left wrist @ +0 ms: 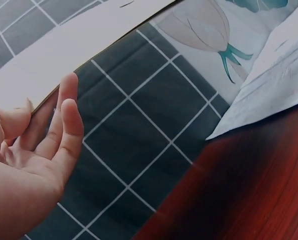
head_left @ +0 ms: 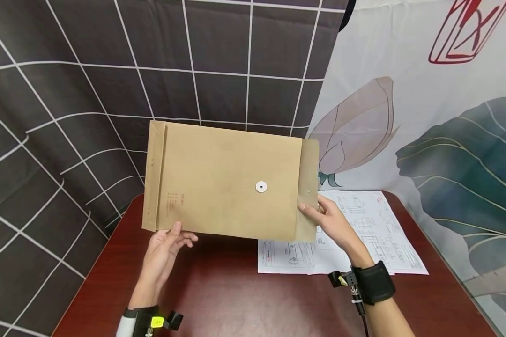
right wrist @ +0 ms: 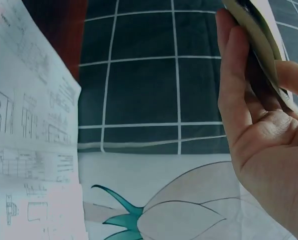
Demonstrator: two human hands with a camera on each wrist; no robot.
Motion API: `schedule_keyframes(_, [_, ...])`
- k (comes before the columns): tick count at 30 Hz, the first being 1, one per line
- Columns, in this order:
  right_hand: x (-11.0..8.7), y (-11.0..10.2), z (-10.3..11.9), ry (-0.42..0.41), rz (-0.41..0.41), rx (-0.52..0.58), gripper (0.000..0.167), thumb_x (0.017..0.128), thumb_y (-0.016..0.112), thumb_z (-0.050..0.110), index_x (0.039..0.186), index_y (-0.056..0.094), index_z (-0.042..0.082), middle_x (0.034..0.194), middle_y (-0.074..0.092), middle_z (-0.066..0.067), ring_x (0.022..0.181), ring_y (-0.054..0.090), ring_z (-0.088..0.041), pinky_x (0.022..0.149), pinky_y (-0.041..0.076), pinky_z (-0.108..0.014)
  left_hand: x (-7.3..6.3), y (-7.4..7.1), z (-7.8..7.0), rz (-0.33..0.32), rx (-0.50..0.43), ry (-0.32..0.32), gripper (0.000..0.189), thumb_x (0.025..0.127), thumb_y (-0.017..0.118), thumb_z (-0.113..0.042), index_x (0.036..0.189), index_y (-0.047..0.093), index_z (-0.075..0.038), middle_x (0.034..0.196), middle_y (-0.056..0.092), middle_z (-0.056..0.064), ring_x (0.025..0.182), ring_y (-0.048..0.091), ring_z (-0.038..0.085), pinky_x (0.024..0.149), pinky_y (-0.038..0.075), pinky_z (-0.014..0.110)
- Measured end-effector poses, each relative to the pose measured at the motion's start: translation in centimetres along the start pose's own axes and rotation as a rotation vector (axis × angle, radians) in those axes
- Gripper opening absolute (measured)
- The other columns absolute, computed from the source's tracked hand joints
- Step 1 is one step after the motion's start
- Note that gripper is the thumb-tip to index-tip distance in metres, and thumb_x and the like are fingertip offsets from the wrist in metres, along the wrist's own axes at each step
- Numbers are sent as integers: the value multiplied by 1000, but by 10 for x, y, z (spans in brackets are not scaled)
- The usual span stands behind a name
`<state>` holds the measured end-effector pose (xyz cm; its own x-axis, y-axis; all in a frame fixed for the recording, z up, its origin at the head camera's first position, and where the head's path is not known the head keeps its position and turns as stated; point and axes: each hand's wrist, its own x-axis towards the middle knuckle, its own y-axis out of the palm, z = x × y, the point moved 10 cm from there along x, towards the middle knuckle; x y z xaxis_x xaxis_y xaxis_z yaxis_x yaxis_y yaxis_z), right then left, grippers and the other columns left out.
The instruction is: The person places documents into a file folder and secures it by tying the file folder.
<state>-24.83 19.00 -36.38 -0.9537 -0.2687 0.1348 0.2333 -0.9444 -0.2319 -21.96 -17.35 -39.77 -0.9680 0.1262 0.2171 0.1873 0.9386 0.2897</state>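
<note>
A brown kraft paper document envelope (head_left: 219, 178) is held up above the table, its broad face toward the head camera. It carries a white round button (head_left: 261, 186) and small red print near its left end; the flap (head_left: 309, 164) at its right end stands out unfolded. My left hand (head_left: 164, 255) pinches the lower left edge between thumb and fingers, also seen in the left wrist view. At the flap end my right hand (head_left: 331, 222) grips the envelope, thumb on the front and fingers behind. The right wrist view shows the mouth edge between thumb and fingers.
Several white sheets with technical drawings (head_left: 371, 234) lie on the right part of the dark red wooden table (head_left: 236, 290). A dark grid-patterned cloth (head_left: 219, 42) and a white cloth with a lotus print (head_left: 362, 126) hang behind the table.
</note>
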Motion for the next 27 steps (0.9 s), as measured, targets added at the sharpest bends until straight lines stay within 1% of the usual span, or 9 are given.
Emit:
schedule_keyframes(6, [0,10,-2,12,7,144,46,96,57,23,138,46,7,112,67,-16,96,66,-30,77,53,-41,-2,-19,12,-120,70,-57,26,102,45,-18,89,51,4,78,68,16,74,65,25,66,50,32])
schedule_keyframes(10, [0,17,-3,5,15,205,45,97,57,18,138,45,4,111,66,-17,96,66,-30,77,54,-40,-4,-30,24,-164,102,-105,28,101,48,-19,94,52,8,82,68,16,72,65,25,62,50,30])
schedule_keyframes(14, [1,21,0,-20,14,209,45,97,56,16,138,44,2,110,66,-18,94,67,-29,76,54,-39,-6,-38,36,-155,128,-168,32,101,49,-22,92,52,8,86,69,15,71,65,23,59,50,27])
schedule_keyframes(16, [2,21,1,-27,9,202,44,97,55,16,138,44,2,110,66,-18,93,67,-29,75,54,-39,-7,-40,41,-127,164,-211,40,101,47,-27,96,53,12,84,68,15,70,66,24,57,50,27])
schedule_keyframes(18, [2,21,2,-29,10,197,45,97,56,17,138,44,3,110,66,-19,93,67,-30,75,55,-39,-9,-39,45,-83,232,-266,49,102,44,-34,97,56,13,78,66,16,68,65,25,54,49,27])
schedule_keyframes(20, [2,22,2,-27,15,196,45,97,56,18,138,45,4,109,66,-19,93,67,-31,74,55,-40,-11,-35,46,-23,333,-312,56,101,42,-39,96,60,14,71,64,16,63,65,27,50,49,28])
schedule_keyframes(22, [2,23,1,-21,15,199,45,97,57,18,138,46,6,108,67,-18,93,67,-32,74,55,-41,-11,-23,40,52,473,-321,56,100,43,-41,89,64,10,63,61,15,56,62,27,46,48,30])
schedule_keyframes(24, [1,24,2,-24,10,198,44,97,57,18,138,46,5,108,67,-18,92,67,-32,73,55,-41,-10,-5,28,118,619,-287,52,99,47,-43,79,65,2,56,58,11,48,59,26,43,47,33])
schedule_keyframes(27, [2,25,3,-36,-9,195,44,97,56,17,137,46,4,108,67,-18,92,67,-31,74,55,-40,-4,33,-1,195,792,-163,42,96,52,-44,71,65,-12,50,54,4,42,53,20,42,46,34])
